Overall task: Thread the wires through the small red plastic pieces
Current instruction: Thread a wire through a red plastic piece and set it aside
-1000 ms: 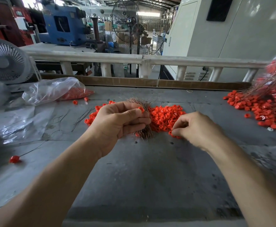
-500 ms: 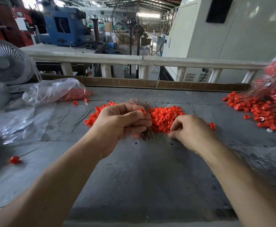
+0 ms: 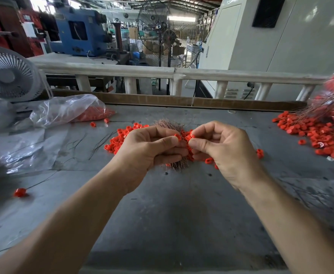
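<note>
My left hand grips a bundle of thin brown wires whose ends stick out above and below the fist. Its thumb and forefinger also pinch a small red plastic piece. My right hand pinches another red piece between thumb and forefinger, close against the left hand's fingertips. Both hands hover over a heap of loose red pieces in the middle of the grey table.
A clear plastic bag holding red pieces lies at the left by a white fan. Finished red pieces on wires pile up at the right. One wired piece lies near the left edge. Loose wires lie left of the heap.
My right hand has lifted off the heap with a red piece and moved left and up, meeting the left hand's fingertips. The left hand has stayed put with the wire bundle.
</note>
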A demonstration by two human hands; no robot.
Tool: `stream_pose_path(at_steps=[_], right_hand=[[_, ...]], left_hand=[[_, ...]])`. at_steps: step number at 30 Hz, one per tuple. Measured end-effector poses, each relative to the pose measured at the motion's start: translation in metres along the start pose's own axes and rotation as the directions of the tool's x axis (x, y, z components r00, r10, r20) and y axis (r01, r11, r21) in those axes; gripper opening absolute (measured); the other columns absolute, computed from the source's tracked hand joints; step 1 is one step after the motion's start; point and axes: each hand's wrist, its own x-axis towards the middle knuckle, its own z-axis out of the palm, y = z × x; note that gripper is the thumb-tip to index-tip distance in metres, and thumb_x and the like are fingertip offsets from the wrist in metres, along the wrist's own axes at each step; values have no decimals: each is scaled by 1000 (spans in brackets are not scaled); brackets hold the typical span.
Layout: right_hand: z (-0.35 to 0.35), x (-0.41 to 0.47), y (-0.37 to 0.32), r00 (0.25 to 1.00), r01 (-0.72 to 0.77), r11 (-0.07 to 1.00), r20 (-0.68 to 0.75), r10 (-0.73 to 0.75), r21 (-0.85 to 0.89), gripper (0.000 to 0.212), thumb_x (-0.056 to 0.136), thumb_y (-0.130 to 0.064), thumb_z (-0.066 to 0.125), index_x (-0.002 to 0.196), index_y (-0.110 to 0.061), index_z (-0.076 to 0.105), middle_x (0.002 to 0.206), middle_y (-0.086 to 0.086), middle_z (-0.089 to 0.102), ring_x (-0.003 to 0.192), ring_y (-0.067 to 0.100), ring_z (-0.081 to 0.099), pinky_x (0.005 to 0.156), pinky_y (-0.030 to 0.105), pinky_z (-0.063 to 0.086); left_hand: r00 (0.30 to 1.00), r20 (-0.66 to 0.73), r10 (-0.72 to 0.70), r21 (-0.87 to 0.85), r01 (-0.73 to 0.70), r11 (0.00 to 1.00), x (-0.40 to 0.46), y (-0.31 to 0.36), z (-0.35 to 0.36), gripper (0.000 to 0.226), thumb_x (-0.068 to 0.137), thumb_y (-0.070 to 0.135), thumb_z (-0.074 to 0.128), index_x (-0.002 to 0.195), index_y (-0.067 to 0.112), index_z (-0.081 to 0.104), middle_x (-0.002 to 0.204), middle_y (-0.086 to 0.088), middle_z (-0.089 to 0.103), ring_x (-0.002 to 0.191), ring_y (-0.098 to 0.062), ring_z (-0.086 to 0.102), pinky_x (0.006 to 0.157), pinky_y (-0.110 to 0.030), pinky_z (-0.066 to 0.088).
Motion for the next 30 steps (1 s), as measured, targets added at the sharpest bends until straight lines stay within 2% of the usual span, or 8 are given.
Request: stream_pose_path(at_steps=[4,7,9,12,15,17,22,30], right_hand=[[4,-2,-1,996,92,995,8,-92,-24,16,86,0,77,90,-15,75,74,6,76,71,18,74,67,30,62],[5,-4,0,988,154,984,15,-153,-91,17,88,-4,76,88,-20,77,70,1,74,66,12,71,63,24,59],[6,-4,1,984,181,972,24,-179,-152,18,87,-8,78,86,-26,77,73,-5,75,68,6,69,63,22,56],[7,-5,2,976,215,942,40,-212,-259,13,85,-15,81,86,-28,77,78,-12,74,74,7,69,72,32,58],[7,-5,2,971,234,925,37,-234,-300,13,85,-17,82,87,-28,77,78,-13,73,73,9,68,72,33,58],[7,-6,1,969,243,919,34,-245,-311,13,85,-16,81,87,-28,78,79,-14,74,75,10,69,72,31,58],[6,-8,-3,960,275,894,47,-277,-353,11,85,-12,81,90,-22,80,82,-12,74,81,6,69,70,14,51],[6,-10,-8,950,309,882,76,-302,-356,10,84,-7,80,93,-13,82,91,-4,74,90,11,69,83,30,55]], left_hand=[[1000,4,17,53,-17,998,0,-1,0,26,76,15,74,99,4,69,98,-24,76,93,-33,76,72,-29,62],[999,11,35,107,-36,994,-2,-1,1,23,79,14,73,99,3,70,96,-22,77,91,-32,77,73,-30,63],[998,17,52,147,-54,988,-2,-2,3,11,85,9,71,96,6,71,94,-21,77,89,-30,77,74,-30,63],[997,16,75,182,-77,980,-3,-1,4,6,91,3,68,95,6,71,90,-19,77,85,-28,77,74,-29,63],[996,25,91,219,-94,971,-4,-1,4,7,93,3,67,99,4,70,91,-19,77,87,-30,77,74,-28,63],[995,29,100,238,-104,966,-4,0,5,8,92,3,67,100,4,70,92,-19,77,89,-32,76,75,-29,63],[992,43,116,260,-124,958,-3,-1,3,12,92,4,67,104,3,69,92,-18,77,89,-30,77,77,-30,63],[992,41,122,255,-128,958,-3,-3,2,19,84,15,71,101,5,70,91,-18,77,88,-29,77,79,-33,63]])
